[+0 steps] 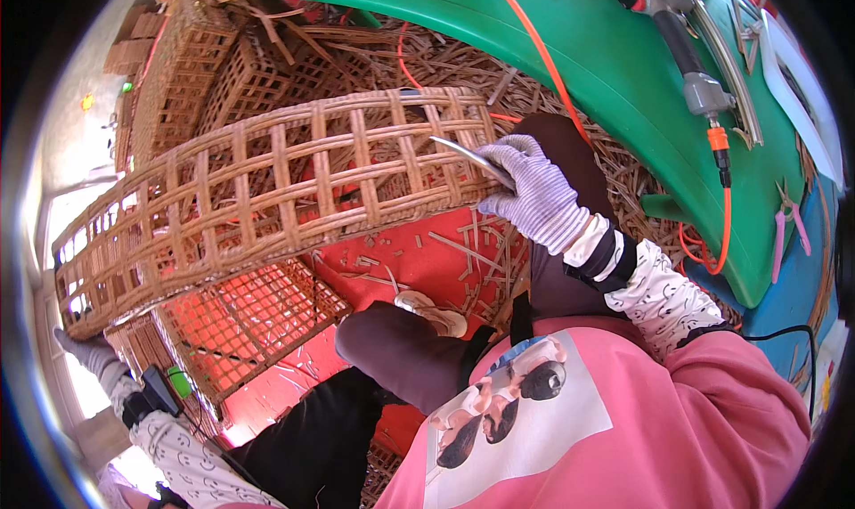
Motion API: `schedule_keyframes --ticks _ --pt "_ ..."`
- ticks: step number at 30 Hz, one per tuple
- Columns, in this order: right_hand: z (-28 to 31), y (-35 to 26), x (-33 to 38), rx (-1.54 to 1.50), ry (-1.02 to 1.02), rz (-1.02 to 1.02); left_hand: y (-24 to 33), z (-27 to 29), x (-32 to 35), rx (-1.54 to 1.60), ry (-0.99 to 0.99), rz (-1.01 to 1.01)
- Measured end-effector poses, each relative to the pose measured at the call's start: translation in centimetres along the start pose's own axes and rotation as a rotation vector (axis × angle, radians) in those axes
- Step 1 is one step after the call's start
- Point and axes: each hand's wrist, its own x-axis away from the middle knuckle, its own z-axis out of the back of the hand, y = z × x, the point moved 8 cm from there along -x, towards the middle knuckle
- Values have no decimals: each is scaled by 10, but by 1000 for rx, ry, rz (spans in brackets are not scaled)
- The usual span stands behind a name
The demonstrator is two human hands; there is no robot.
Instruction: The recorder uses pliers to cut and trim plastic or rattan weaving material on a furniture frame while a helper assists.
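Observation:
A long woven basket frame [258,188] of brown rattan-like strips, with an open lattice, stretches across my lap area, tilted up to the right. My left hand [89,353], in a grey glove, grips its lower left corner; the fingers are partly hidden there. At its right end, my right hand [539,188], in a striped glove, is closed around a pointed metal blade [472,160]. The blade's tip points left, over the lattice. Its handle is hidden in my palm, so the exact kind of tool cannot be told.
A flat lattice panel [254,326] lies on the red floor covering [374,260], amid strip offcuts [472,251]. More woven baskets [183,81] stand at the far left. The green table [588,37] holds an air tool [681,50] with an orange hose [539,46] and pink-handled pliers [787,224].

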Motion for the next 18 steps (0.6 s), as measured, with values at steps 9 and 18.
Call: schedule_keyframes --ticks 9,18 --pt "-16 4 -10 -105 13 16 57 -260 329 -529 -865 -949" --pt "-20 -1 -22 -64 -19 -78 -21 -334 431 -784 -1135 -1110"
